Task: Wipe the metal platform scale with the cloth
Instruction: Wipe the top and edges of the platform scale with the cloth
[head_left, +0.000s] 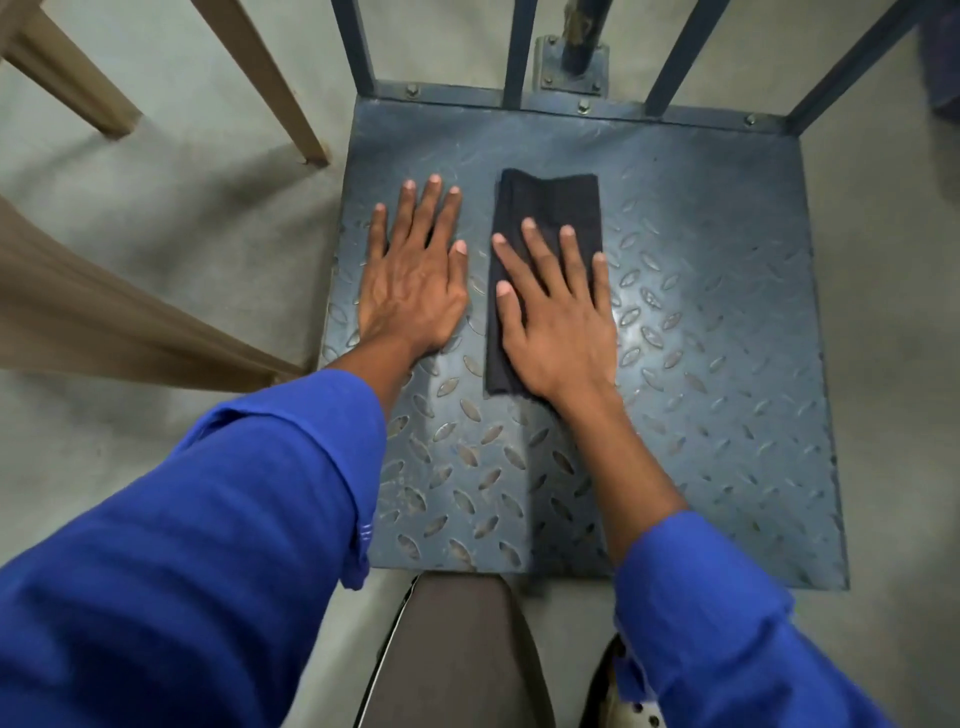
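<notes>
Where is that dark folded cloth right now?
In the head view, the dark folded cloth lies flat mid-platform on the blue-grey metal tread plate, under the flat right hand, just right of the left hand.

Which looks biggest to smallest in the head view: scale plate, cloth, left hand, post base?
1. Scale plate.
2. Cloth and left hand: about alike, cloth partly under the right hand, so unranked.
3. Post base, smallest, though farthest.

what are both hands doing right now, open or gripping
Left hand: open, flat on the scale, holding nothing.
Right hand: open, fingers straight, pressing the cloth onto the scale.
</notes>
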